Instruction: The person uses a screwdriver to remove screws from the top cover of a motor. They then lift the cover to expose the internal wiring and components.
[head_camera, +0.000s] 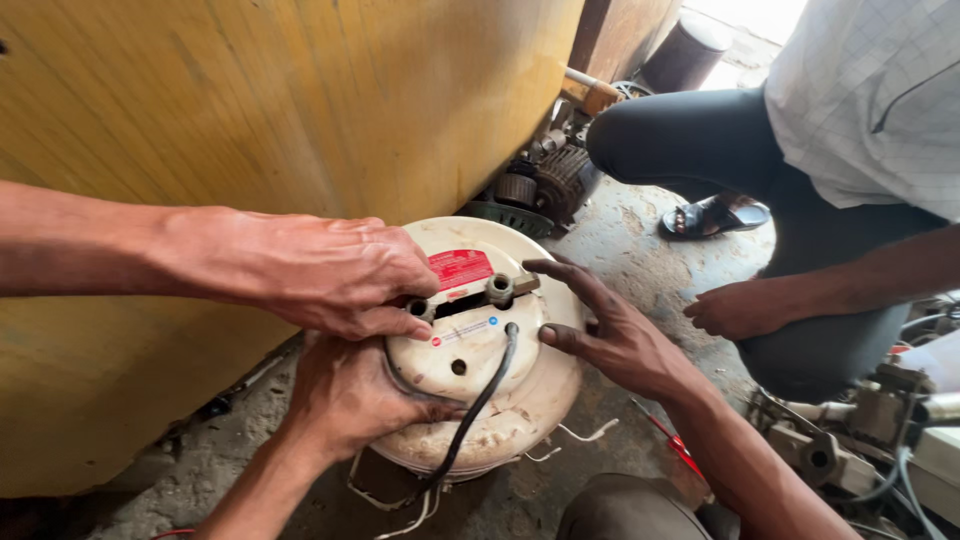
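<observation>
A round cream-white water heater (520, 400) lies on the concrete floor with its end cover facing up. The cover carries a red label (460, 268) and two pipe stubs (497, 288), and a black cable (480, 400) comes out of it. My left hand (345, 395) grips the lower left rim of the cover. My right hand (610, 335) rests on the right side with fingers spread, thumb close to the cable entry. Another person's hand (330, 270) reaches in from the left and presses on the cover's top left, by one stub.
A large yellow tank (250, 100) fills the left. A grimy pump motor (545, 180) sits behind the heater. A person in a white shirt crouches at right, hand (735, 310) on knee, sandal (715, 215) on the floor. Metal fittings (860, 420) and a red-handled tool (672, 442) lie at lower right.
</observation>
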